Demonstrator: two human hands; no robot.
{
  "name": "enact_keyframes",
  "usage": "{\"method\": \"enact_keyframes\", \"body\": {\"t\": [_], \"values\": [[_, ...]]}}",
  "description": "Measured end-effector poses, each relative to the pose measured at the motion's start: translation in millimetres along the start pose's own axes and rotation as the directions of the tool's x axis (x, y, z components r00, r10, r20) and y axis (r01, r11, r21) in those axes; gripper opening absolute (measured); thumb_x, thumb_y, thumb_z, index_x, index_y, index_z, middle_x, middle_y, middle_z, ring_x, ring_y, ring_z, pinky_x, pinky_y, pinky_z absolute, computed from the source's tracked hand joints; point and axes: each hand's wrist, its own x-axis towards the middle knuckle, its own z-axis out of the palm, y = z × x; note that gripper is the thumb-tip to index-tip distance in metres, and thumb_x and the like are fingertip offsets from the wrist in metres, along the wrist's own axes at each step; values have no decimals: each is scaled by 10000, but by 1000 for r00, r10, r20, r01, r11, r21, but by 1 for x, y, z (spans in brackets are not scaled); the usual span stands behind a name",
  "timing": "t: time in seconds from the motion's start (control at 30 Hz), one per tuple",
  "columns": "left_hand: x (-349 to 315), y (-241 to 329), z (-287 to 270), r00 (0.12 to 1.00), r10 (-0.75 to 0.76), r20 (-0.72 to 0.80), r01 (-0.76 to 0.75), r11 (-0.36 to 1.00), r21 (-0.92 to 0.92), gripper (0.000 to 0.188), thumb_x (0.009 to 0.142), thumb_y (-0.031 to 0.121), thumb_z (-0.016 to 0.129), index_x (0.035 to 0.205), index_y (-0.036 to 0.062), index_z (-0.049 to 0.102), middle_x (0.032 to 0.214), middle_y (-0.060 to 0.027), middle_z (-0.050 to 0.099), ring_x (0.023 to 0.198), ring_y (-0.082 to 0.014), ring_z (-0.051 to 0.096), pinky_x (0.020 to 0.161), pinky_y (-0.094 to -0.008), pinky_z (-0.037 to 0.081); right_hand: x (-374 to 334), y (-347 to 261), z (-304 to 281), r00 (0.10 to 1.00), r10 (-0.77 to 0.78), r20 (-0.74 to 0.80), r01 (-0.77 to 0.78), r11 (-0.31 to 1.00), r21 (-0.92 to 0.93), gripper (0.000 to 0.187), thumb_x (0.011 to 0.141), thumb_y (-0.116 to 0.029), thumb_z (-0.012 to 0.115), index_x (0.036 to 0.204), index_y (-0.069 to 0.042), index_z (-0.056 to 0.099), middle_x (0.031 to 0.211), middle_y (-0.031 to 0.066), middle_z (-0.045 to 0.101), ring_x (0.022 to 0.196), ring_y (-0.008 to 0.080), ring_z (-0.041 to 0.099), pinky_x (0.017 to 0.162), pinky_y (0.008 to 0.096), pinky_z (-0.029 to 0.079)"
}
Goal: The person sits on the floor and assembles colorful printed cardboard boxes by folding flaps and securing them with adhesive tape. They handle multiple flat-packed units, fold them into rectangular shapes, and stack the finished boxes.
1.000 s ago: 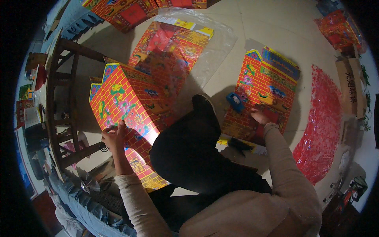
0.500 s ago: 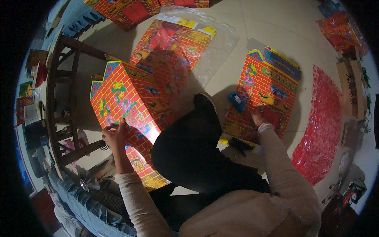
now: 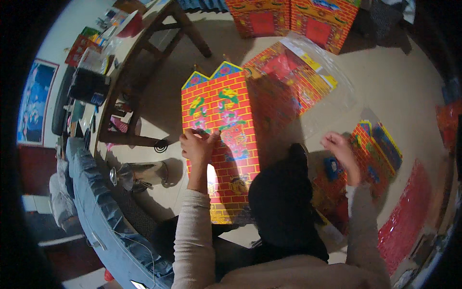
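Upright in front of me stands a tall folded cardboard house, printed with red bricks, flowers and two blue-and-yellow gable peaks. My left hand closes on its left edge, thumb across the printed panel. To the right, my right hand is raised with its fingers curled together; anything pinched in them is too small to make out. Just below that hand, a small blue object resembling a tape dispenser rests on a flat brick-printed cardboard sheet. My knee hides part of that sheet.
Two finished-looking brick-print boxes stand at the back. Printed sheets under clear plastic wrap lie ahead. A wooden table is on the left, near a metal kettle-like vessel. Red plastic film covers floor at right.
My view has swung left. My right hand has lifted off the flat sheet, its fingers now curled. My left hand stays at the house, which now faces me more squarely.
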Motion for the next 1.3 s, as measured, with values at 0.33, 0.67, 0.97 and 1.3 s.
{"method": "enact_keyframes", "body": {"t": [0.33, 0.67, 0.97, 1.3], "values": [[-12, 11, -8, 996, 30, -89, -39, 994, -103, 808, 584, 518, 860, 1143, 66, 490, 1237, -189, 465, 1172, -405, 475, 966, -567, 345, 201, -180, 199, 906, -171, 387, 370, 765, -527, 251, 840, -276, 722, 914, -38, 690, 836, 81, 694, 783, 148, 642, 710, 324, 500], [-16, 13, -10, 995, 12, -94, -28, 986, -166, 859, 615, 511, 872, 1230, 50, 491, 1411, -249, 406, 1315, -410, 389, 1059, -551, 269, 279, -183, 271, 930, -54, 364, 317, 622, -717, 258, 793, -307, 763, 893, -74, 719, 872, 102, 722, 811, 230, 686, 715, 371, 516], [-16, 8, -14, 997, -13, -74, -4, 973, -230, 843, 631, 487, 873, 1235, 38, 495, 1435, -255, 392, 1355, -401, 348, 1072, -553, 251, 265, -208, 301, 960, 80, 269, 219, 384, -897, 297, 803, -343, 745, 987, -109, 741, 1031, 110, 724, 968, 272, 688, 804, 387, 537], [-17, 6, -14, 994, -9, -106, -19, 964, -265, 823, 632, 467, 873, 1216, 17, 507, 1427, -285, 394, 1359, -415, 343, 1077, -552, 243, 241, -231, 337, 986, 20, 164, 164, -41, -986, 317, 856, -252, 633, 1114, -91, 723, 1170, 130, 696, 1096, 294, 667, 877, 433, 542]]}}
